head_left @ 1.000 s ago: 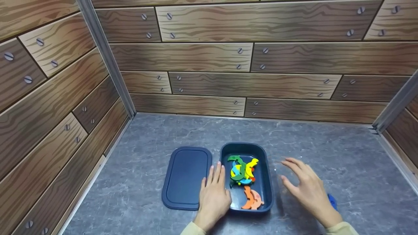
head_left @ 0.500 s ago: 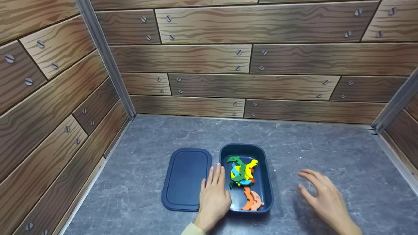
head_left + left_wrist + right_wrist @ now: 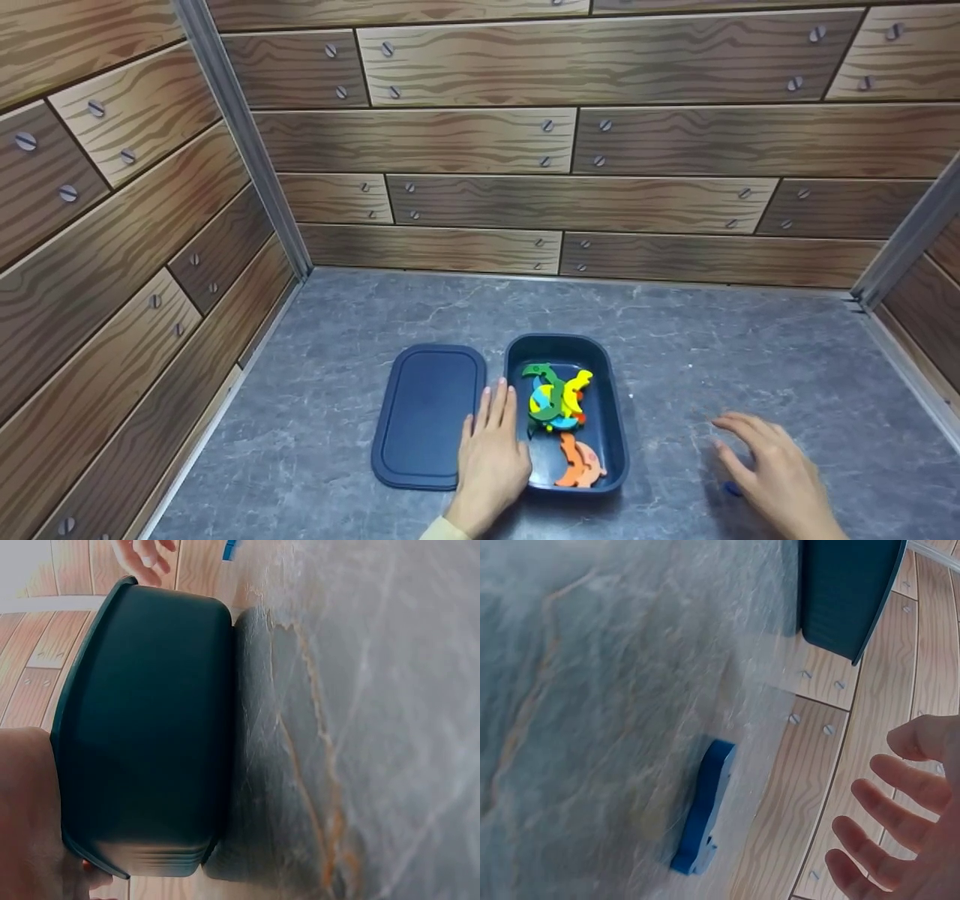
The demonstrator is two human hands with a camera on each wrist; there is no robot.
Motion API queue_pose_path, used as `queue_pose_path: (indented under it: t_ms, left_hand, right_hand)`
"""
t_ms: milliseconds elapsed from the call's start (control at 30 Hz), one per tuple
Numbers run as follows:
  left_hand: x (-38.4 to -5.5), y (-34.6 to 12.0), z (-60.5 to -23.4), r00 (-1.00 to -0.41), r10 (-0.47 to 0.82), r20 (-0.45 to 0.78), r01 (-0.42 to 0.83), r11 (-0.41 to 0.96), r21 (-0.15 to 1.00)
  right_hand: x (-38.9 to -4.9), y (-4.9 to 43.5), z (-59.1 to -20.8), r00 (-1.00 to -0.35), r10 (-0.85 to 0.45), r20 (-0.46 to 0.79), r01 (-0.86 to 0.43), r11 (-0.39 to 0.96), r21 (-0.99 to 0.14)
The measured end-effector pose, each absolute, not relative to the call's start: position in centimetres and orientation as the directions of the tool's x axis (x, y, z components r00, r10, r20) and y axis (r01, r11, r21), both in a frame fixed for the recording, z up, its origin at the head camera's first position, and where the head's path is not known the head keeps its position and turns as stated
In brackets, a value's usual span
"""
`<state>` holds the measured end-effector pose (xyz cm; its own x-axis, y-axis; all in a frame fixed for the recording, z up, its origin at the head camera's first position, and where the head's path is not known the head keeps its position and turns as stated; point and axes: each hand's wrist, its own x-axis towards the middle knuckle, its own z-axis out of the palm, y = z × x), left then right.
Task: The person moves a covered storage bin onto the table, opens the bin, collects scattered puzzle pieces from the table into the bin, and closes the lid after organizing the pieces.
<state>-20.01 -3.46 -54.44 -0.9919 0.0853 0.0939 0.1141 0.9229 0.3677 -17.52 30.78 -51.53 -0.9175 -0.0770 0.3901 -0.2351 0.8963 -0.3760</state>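
Observation:
My left hand [image 3: 491, 454] rests on the left rim of a dark blue plastic box [image 3: 616, 450], its fingers straight. Inside the box lie several toy pieces: a green one [image 3: 556, 397], a yellow one [image 3: 574, 390], an orange one [image 3: 568, 461] and a pink one [image 3: 591, 465]. To the right of the box, my right hand [image 3: 780, 472] hovers over the table with fingers loosely bent and nothing in them. Below it a blue toy piece [image 3: 705, 806] lies on the table; in the head view the hand hides most of it.
A dark blue lid [image 3: 427, 412] lies flat just left of the box, partly behind the left hand. The grey marbled table [image 3: 675, 322] is bounded by wood-patterned walls [image 3: 465, 199] at the back and both sides.
My right hand has moved right and toward me, away from the box and over the blue piece. The left hand has stayed on the box rim.

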Motion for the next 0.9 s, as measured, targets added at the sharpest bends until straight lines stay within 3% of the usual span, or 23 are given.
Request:
queue_pose_path:
  t_ms: [133,367,633,900]
  left_hand:
    - [-20.0,-3.5,-54.5,-0.991,0.093,0.100,0.124,0.921,0.370]
    - [-20.0,-3.5,-54.6,-0.989,0.098,0.109,0.132,0.923,0.362]
    - [-20.0,-3.5,-54.5,-0.990,0.097,0.103,0.128,0.925,0.358]
    - [-20.0,-3.5,-54.6,-0.991,0.091,0.102,0.122,0.926,0.358]
  right_hand:
    - [-17.2,31.5,-51.7,-0.939,-0.081,0.335,-0.204,0.913,-0.352]
    - [-17.6,33.0,-51.6,-0.986,-0.118,0.119,-0.150,0.938,-0.311]
    - [-18.1,34.1,-52.1,-0.976,-0.150,-0.156,-0.099,0.950,-0.296]
    - [-18.1,34.4,-53.1,-0.969,-0.166,-0.180,-0.101,0.940,-0.326]
